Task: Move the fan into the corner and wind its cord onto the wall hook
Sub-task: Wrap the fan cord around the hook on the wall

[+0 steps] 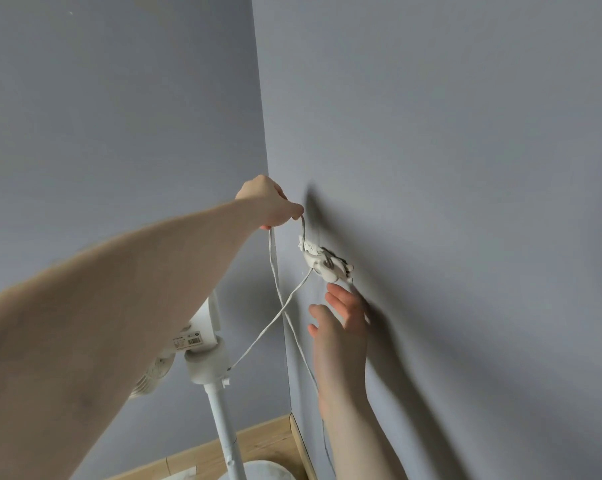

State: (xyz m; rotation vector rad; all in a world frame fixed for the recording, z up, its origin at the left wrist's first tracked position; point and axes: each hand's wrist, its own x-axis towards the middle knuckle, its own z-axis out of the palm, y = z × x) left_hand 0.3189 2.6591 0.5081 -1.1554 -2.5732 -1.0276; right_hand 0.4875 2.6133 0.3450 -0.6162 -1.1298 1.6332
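A white pedestal fan (208,362) stands in the corner of two grey walls, its pole running down to a round base at the bottom edge. Its thin white cord (275,317) runs up from the fan's neck to a white wall hook (327,263) on the right wall, where it loops. My left hand (268,202) is above and left of the hook, pinching the cord; a strand hangs down from it. My right hand (343,327) is just below the hook, fingers spread, flat near the wall, holding nothing. The fan's head is mostly hidden behind my left forearm.
The wall corner (265,133) runs vertically just left of the hook. A wooden skirting board (258,441) lines the foot of both walls around the fan's base (268,472).
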